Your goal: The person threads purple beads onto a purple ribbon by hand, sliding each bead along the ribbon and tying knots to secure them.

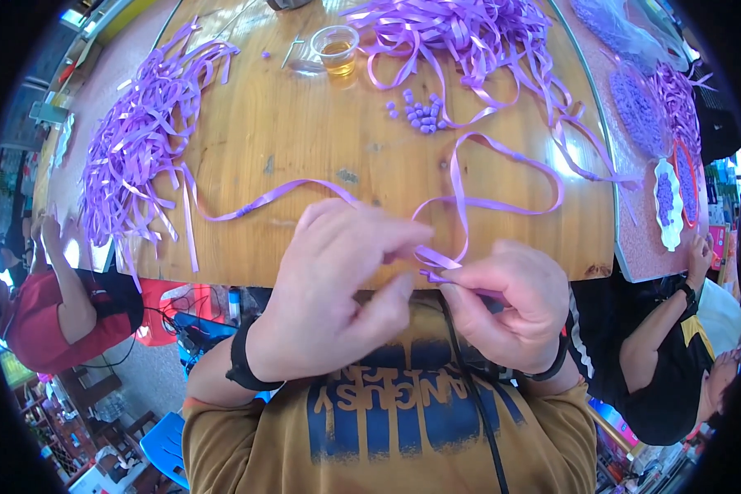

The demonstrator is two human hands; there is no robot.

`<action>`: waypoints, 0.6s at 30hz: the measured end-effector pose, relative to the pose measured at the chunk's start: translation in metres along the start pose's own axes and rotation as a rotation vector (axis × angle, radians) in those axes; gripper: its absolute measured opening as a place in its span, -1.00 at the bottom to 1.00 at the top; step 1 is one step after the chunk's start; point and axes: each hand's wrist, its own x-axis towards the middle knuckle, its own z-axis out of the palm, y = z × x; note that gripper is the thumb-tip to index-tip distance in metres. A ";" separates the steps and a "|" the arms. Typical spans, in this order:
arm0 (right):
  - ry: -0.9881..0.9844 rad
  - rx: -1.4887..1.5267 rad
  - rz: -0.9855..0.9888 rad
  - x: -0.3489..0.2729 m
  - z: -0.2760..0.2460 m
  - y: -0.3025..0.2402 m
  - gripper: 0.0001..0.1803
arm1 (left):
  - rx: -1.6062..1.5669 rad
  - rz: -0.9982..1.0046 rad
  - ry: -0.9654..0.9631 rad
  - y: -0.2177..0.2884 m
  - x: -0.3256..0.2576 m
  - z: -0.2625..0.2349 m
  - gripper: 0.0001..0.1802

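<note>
One wooden table spans the centre and top of the frame. Two heaps of purple ribbon lie on it: a left heap at upper left, a right heap at the top, right of centre. Your left hand, mid-frame, has thumb and forefinger apart (fingertips slightly blurred), near the strip. Your right hand, right of centre, pinches the purple strip by the table's near edge; loops lie above on the wood. Clear cup, amber liquid inside: top centre. Purple beads: clustered below the right heap.
</note>
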 end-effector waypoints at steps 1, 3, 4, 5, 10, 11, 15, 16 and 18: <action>-0.019 0.002 -0.006 0.000 0.001 0.000 -0.84 | 0.084 0.103 0.061 0.002 0.002 0.003 -0.77; -0.043 0.013 -0.020 0.002 0.001 0.000 -0.84 | 0.177 0.201 0.126 0.005 0.003 0.009 -0.73; -0.060 -0.001 -0.038 0.003 0.000 -0.002 -0.83 | 0.222 0.235 0.112 0.005 0.002 0.012 -0.74; -0.076 -0.015 -0.056 0.004 0.000 -0.002 -0.81 | 0.268 0.269 0.098 0.005 0.001 0.013 -0.75; -0.104 -0.046 -0.066 -0.002 -0.001 -0.002 -0.83 | 0.399 0.299 0.133 0.002 -0.003 0.014 -0.79; -0.128 -0.023 -0.062 -0.002 -0.001 -0.002 -0.85 | 0.369 0.284 0.117 0.002 -0.006 0.012 -0.80; -0.265 0.076 -0.020 0.005 -0.007 0.000 -0.87 | 0.078 0.165 -0.020 -0.006 -0.016 -0.009 -0.89; -0.232 0.156 0.049 0.005 -0.009 0.002 -0.87 | -0.042 0.098 0.020 -0.012 -0.020 -0.021 -0.89; -0.189 0.231 0.119 0.003 -0.015 0.006 -0.87 | -0.163 0.038 0.052 -0.021 -0.032 -0.048 -0.89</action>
